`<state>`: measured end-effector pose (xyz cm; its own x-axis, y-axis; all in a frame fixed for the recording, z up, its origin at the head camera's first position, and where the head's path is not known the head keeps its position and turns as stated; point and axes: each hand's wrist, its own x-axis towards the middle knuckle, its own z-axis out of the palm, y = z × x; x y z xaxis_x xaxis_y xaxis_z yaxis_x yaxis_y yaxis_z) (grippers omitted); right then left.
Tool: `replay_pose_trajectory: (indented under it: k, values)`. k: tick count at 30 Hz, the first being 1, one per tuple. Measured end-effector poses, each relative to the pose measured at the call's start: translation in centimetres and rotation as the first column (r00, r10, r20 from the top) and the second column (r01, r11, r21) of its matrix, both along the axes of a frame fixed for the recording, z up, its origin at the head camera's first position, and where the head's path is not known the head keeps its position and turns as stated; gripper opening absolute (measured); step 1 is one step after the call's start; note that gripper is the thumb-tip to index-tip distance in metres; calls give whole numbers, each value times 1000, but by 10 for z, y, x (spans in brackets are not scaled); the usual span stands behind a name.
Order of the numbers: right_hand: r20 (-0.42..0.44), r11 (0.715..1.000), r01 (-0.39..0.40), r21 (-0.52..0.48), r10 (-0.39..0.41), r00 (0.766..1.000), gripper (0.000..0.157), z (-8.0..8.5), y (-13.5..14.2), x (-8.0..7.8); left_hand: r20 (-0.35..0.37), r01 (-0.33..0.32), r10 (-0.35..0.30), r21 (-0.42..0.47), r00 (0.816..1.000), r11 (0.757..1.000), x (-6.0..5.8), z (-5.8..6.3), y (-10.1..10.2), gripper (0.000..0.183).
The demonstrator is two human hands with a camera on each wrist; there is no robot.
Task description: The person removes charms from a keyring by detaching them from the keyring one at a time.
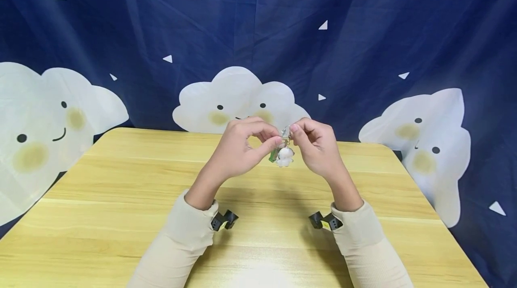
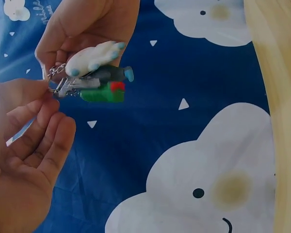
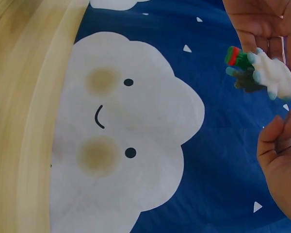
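A: From the left, please. Edge and clearance?
B: The surface has a slanting left edge, well apart from the left sleeve; a broad stretch of wood lies between.
A: Left grip?
B: The left hand is above the surface, thumb and forefinger brought together, pinching metal fittings at the top of the keychain.
A: Position of the keychain?
B: In the air between both hands, near the far edge. It carries a dark charm, a green charm with a red patch and a white charm with pale blue tips. Open air surrounds their lower ends.
A: Right grip?
B: The right hand pinches the fittings too, fingers curled; exact contact is hidden.
A: Right edge?
B: Apart from the right sleeve, with a narrower strip of wood.
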<state>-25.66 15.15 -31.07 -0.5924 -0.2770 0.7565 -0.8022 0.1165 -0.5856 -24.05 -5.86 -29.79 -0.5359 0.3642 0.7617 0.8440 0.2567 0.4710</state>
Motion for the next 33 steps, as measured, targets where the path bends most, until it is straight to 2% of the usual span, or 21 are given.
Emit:
replay_pose_trajectory:
  k: [9, 16, 22, 27, 33]
  values:
    - [25, 1000, -3, 31, 3, 1000, 19, 3, 0, 3, -3, -50, 50, 13, 999, 999, -1, 2, -4, 7]
    - [22, 991, -62, 120, 60, 998, 12, 6, 0, 5, -7, -91, 91, 9, 996, 996, -1, 3, -4, 7]
    - [-82, 973, 52, 227, -34, 996, 10, 7, -2, 7, -1, -102, 102, 12, 995, 995, -1, 4, -5, 7]
    - [-176, 960, 126, 249, -83, 981, 7, 7, -2, 7, -8, -107, 108, 36, 994, 994, -1, 6, -8, 6]
    - [-244, 955, 162, 248, -100, 965, 7, 5, -3, 6, -19, -112, 113, 34, 993, 993, 1, 7, -10, 5]
